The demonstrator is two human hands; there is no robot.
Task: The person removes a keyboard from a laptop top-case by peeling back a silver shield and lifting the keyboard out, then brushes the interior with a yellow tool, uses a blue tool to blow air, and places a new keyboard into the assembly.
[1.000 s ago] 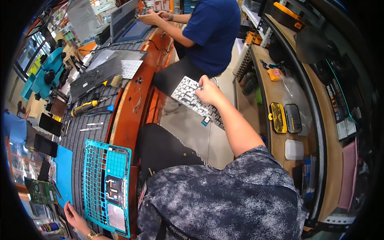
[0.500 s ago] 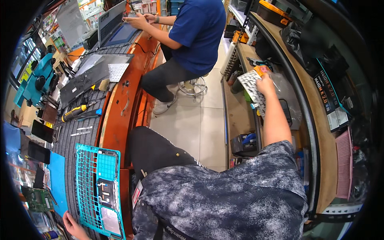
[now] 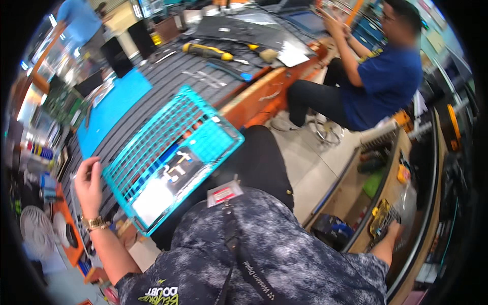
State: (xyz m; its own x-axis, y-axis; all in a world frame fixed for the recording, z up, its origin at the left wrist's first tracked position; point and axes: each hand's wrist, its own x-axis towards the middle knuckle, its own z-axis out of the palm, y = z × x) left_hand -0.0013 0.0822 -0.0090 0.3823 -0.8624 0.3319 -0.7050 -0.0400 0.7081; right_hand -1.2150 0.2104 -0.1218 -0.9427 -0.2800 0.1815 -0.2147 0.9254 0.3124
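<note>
A teal laptop keyboard frame (image 3: 201,104), with rows of empty key openings, leans tilted across the bench edge towards my lap. A dark part with pale strips (image 3: 178,165) and a silvery plate (image 3: 152,206) sit in its lower side. My left hand (image 3: 89,183) is beside the frame's left corner, apart from it, its fingers loosely bent and holding nothing. On the far right, my right hand (image 3: 392,233) reaches to the shelf, closed round a blurred panel (image 3: 382,217) with a dark, yellowish pattern. Its fingertips are partly hidden.
On the ribbed bench mat lie a blue mat (image 3: 119,104), a yellow-black screwdriver (image 3: 208,52), a brush (image 3: 264,53) and a dark panel (image 3: 239,30). A green circuit board (image 3: 63,104) is at left. A co-worker (image 3: 376,81) sits beyond. Shelving (image 3: 432,203) borders the right.
My view has swung, bringing the bench and teal frame nearer the middle. My right hand with the patterned panel now appears lower and farther right. My left hand shows more fully, beside the frame.
</note>
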